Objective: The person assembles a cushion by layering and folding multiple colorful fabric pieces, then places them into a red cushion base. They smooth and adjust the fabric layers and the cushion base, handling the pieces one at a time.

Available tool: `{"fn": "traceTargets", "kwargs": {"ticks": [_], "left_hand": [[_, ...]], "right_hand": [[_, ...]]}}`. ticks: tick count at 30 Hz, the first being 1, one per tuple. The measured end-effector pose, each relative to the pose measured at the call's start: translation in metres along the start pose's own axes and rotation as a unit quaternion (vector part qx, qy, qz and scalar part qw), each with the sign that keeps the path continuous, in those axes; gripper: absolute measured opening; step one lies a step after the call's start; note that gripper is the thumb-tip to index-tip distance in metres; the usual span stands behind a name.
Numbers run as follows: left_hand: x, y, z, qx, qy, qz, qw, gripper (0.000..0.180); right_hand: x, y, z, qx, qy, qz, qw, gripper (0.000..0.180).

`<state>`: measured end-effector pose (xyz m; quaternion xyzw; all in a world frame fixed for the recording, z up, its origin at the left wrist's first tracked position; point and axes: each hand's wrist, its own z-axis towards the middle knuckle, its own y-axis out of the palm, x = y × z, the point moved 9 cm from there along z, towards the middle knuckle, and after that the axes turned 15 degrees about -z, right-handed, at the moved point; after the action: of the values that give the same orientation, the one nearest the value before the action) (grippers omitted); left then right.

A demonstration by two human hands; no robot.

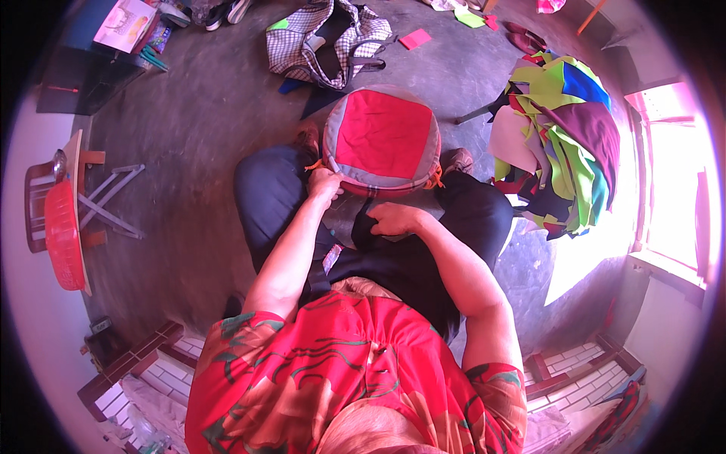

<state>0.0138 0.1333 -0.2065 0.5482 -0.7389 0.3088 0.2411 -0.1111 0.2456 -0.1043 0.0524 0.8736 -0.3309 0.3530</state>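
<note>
Between my knees stands a rounded fabric cushion point(384, 135), red on top with a grey border and orange ties at its sides. My left hand point(325, 186) is closed on its near left edge, beside one of the ties. Just short of the cushion, above my lap, my right hand point(395, 219) has its fingers bent round a piece of black cloth point(366, 222). A narrow dark strip runs between that cloth and the cushion's near edge; whether they are joined I cannot tell.
A checked bag point(302, 44) lies on the floor ahead, near a red flat piece point(414, 39). At right is a tall heap of coloured cloth scraps point(563, 144). On the left, a red plastic basin point(64, 234) rests by a folding-legged table point(113, 200).
</note>
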Motion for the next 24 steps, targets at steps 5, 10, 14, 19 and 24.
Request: {"fn": "traceTargets", "kwargs": {"ticks": [5, 10, 14, 19, 24], "left_hand": [[-0.007, 0.0, -0.004, 0.002, -0.03, -0.082, 0.996, 0.021], [-0.014, -0.001, -0.009, 0.027, -0.082, -0.015, 0.996, 0.02], [-0.01, -0.004, -0.006, 0.016, -0.055, 0.021, 0.998, 0.02], [-0.003, -0.005, -0.008, 0.029, -0.037, 0.066, 0.997, 0.018], [0.005, -0.006, -0.009, 0.044, -0.023, 0.092, 0.995, 0.017]], "right_hand": [[0.003, 0.003, 0.003, -0.005, -0.004, 0.011, 1.0, 0.038], [0.004, 0.001, 0.003, 0.036, -0.01, -0.004, 0.999, 0.035], [0.0, -0.001, 0.003, 0.031, -0.015, -0.022, 0.999, 0.035], [0.0, 0.0, 0.003, 0.017, -0.006, -0.01, 1.0, 0.034], [0.004, 0.002, 0.005, 0.033, -0.013, -0.009, 0.999, 0.034]]}}
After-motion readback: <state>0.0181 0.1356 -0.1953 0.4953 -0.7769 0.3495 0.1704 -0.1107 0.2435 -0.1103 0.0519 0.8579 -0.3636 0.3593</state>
